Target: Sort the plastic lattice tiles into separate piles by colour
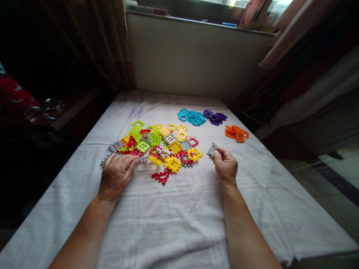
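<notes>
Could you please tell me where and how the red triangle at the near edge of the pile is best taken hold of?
Probably pinch the red triangle by its left corner, coming from the person's side. That corner juts out over the cloth, while the upper right one lies close against the yellow piece.

One mixed heap [175, 147] of toothed pieces, too overlapped to count. At its near-left edge, one left hand [117, 172]; right of the heap, one right hand [226, 166] and one orange pile [238, 134]; beyond its right side, one blue pile [196, 118], one purple pile [216, 118].
</notes>
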Demonstrator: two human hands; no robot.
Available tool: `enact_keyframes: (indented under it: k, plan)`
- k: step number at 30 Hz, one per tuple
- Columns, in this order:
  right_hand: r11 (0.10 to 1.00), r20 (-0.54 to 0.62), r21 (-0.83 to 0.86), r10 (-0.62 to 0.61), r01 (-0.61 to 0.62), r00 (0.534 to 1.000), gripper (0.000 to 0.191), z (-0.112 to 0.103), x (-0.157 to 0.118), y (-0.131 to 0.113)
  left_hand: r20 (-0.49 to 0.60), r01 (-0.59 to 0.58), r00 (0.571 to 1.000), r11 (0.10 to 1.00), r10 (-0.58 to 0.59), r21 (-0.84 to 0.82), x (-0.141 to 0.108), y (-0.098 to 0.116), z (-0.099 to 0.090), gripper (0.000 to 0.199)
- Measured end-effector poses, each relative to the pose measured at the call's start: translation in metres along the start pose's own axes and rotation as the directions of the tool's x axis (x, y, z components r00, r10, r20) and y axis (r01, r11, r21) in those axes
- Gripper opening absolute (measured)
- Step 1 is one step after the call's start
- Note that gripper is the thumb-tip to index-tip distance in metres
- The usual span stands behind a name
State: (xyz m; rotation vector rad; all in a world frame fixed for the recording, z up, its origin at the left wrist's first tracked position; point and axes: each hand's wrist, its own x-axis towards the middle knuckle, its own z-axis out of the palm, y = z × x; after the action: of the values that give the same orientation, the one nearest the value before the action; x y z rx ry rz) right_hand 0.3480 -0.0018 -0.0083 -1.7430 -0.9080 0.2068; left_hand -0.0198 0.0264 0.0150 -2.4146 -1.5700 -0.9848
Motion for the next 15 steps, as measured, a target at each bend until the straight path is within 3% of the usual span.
enact_keyframes:
  k: [5, 9, 15]
  plan:
    - [0.981, 0.128, 0.016, -0.195, 0.195, 0.972, 0.032, 0.010, -0.032, -0.034, -0.122, 0.004, 0.992, 0.995, -0.016, -0.101, 0.000, 0.011, -0.005, 0.030]
    - [0.924, 0.322, 0.155, -0.382, 0.350, 0.866, 0.024, 0.019, -0.062, -0.056, -0.111, -0.110, 0.990, 0.970, 0.088, -0.218, -0.003, 0.031, -0.001, 0.025]
    - [0.924, 0.561, 0.310, -0.367, 0.223, 0.742, 0.035, 0.033, -0.089, -0.063, -0.085, -0.238, 0.971, 0.932, 0.223, -0.272, -0.001, 0.045, 0.010, 0.018]
